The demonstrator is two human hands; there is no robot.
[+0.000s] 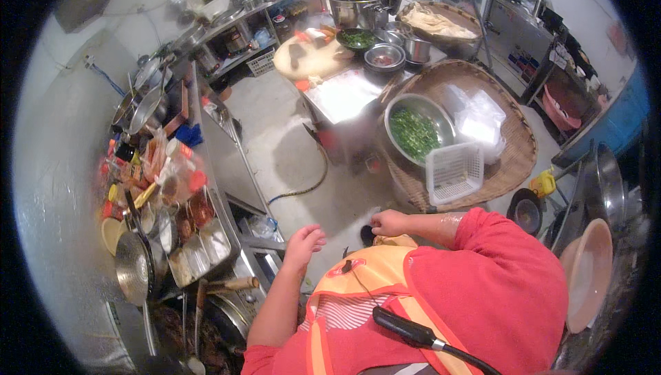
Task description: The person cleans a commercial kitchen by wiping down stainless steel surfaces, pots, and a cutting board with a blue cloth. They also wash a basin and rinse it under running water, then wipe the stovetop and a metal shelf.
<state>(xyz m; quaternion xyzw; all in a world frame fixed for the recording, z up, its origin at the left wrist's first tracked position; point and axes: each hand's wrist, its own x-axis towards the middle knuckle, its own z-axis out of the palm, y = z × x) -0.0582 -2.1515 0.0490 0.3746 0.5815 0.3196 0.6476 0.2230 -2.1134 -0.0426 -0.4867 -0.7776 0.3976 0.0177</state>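
Note:
My left hand (307, 245) hangs over the floor beside the steel counter, palm inward, fingers loosely bent and a little apart, with nothing in it. My right hand (390, 222) is curled in front of the yellow apron (356, 266), and no object shows in its fingers. Ahead of it on the right lies a large woven bamboo tray (508, 168). On that tray are a steel bowl (391, 137) of chopped green herbs (415, 129), a white plastic basket (454, 173) tipped on its side, and clear plastic bags (480, 122).
A round cutting board (310, 60) sits on a table with bowls and a tall stockpot (359, 8). Bottles, a wok (134, 269) and steel trays (201, 253) crowd the left counter. A hose (310, 184) curves across the floor. A pink basin (591, 271) leans at right.

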